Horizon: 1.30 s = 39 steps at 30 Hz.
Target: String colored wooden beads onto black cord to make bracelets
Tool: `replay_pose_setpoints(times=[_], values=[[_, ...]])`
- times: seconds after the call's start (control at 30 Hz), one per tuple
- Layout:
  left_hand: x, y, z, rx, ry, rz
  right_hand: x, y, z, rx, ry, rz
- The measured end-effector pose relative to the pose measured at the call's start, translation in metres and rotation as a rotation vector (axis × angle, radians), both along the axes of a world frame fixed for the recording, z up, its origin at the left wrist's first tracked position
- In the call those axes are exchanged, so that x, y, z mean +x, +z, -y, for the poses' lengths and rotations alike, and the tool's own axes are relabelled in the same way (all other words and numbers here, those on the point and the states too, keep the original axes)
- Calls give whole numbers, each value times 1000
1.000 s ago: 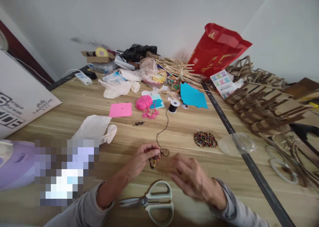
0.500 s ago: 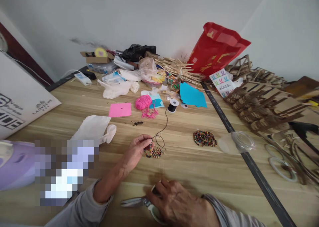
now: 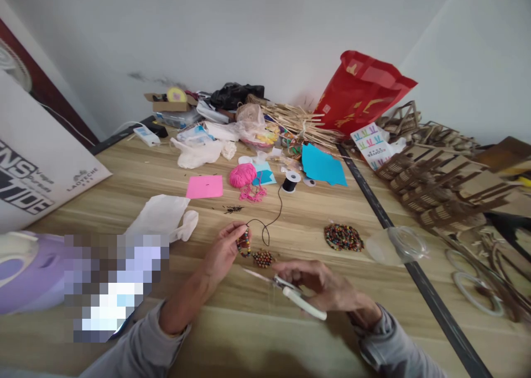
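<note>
Between the thumb and fingers of my left hand (image 3: 226, 248) a short string of coloured beads (image 3: 245, 244) is pinched, hanging in a loop. A black cord (image 3: 277, 218) runs from that pinch to a black-wound spool (image 3: 291, 182) standing farther back. Just right of the beads lies a small cluster of loose beads (image 3: 263, 258) on the table. My right hand (image 3: 317, 284) is closed on white-handled scissors (image 3: 298, 299), whose blades point left toward the bead string without touching it. A pile of strung beads (image 3: 343, 237) rests farther right.
Behind are a pink yarn ball (image 3: 243, 175), a pink card (image 3: 204, 186) and blue sheets (image 3: 323, 164). Small baskets (image 3: 431, 190) and a red bag (image 3: 360, 93) stand right and back. A white plastic bag (image 3: 160, 217) and a purple appliance (image 3: 37, 273) are at left.
My right hand has lifted the scissors off the table's near side and brought them up toward the beads. My left hand keeps its pinch, and the cord loop has shifted.
</note>
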<state>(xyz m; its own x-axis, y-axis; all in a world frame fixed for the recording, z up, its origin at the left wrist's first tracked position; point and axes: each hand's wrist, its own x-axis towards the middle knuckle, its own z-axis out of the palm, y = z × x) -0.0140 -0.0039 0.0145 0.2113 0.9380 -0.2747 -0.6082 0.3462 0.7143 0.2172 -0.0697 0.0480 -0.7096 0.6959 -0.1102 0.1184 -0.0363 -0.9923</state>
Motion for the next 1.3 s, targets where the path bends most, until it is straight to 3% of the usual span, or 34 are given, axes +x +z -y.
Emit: replay_pose_setpoints(times=[0.1,0.37,0.8,1.03,1.3], values=[[1,1,2,2,-9,-12,-3,-13,-3,59,-104,34],[3,-2,3,-14,17,-12,-18,-27,1,404,-411,197],[12,-6,9,-67,-40,-62,-19,-39,0,518,-438,327],[17,-5,16,-3,-111,-136,-20,-40,0,682,-437,346],[18,-6,17,25,-132,-187,-21,-36,1,676,-426,368]])
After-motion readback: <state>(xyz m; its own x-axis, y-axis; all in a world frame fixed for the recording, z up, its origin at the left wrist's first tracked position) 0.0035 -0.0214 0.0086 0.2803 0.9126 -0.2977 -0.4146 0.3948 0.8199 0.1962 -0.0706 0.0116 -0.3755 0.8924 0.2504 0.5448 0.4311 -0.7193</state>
